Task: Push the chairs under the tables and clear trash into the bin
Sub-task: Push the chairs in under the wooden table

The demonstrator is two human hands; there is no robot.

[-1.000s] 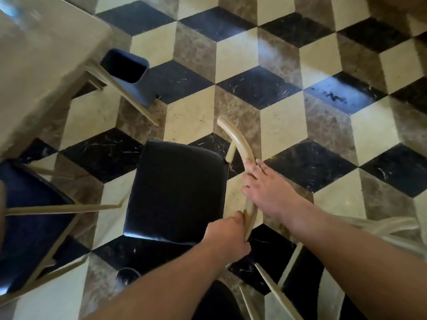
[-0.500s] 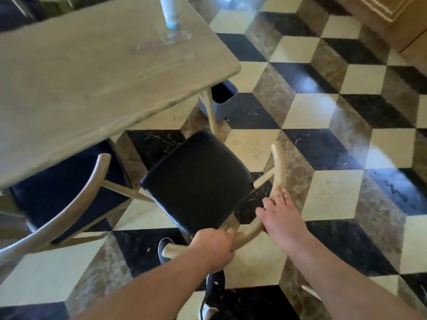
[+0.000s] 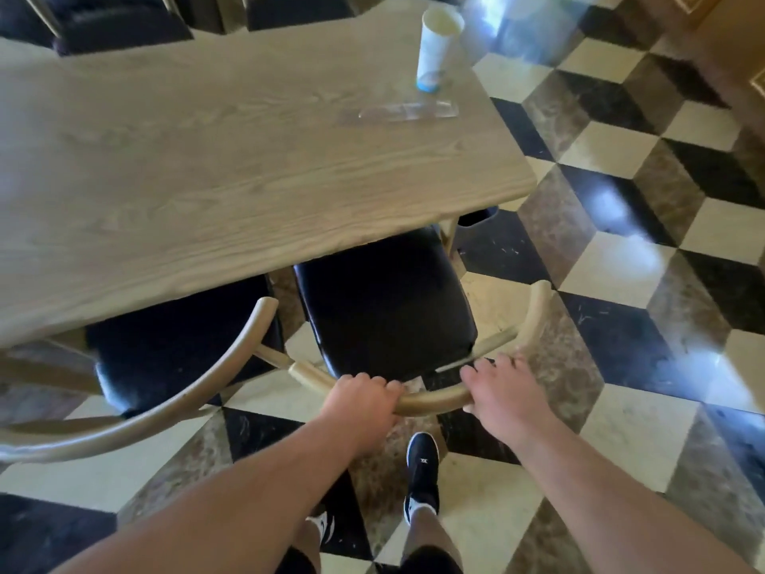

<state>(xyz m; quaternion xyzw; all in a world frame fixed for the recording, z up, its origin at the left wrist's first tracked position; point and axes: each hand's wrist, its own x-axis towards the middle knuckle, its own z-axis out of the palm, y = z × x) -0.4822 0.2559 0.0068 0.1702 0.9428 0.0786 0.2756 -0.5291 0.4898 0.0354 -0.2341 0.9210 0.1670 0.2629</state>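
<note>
A: What is sitting on the pale wooden table (image 3: 198,159)?

B: A white paper cup (image 3: 434,47) is standing near its far right corner, and a clear plastic wrapper (image 3: 407,111) is lying just in front of the cup, toward the right edge.

A: And along the near edge?

B: A wooden chair with a black padded seat (image 3: 385,308) is sitting partly under it, near the right corner. A second black-seated wooden chair (image 3: 174,350) is sitting to its left. A dark bin (image 3: 476,219) is peeking out beyond the table's near right corner.
</note>
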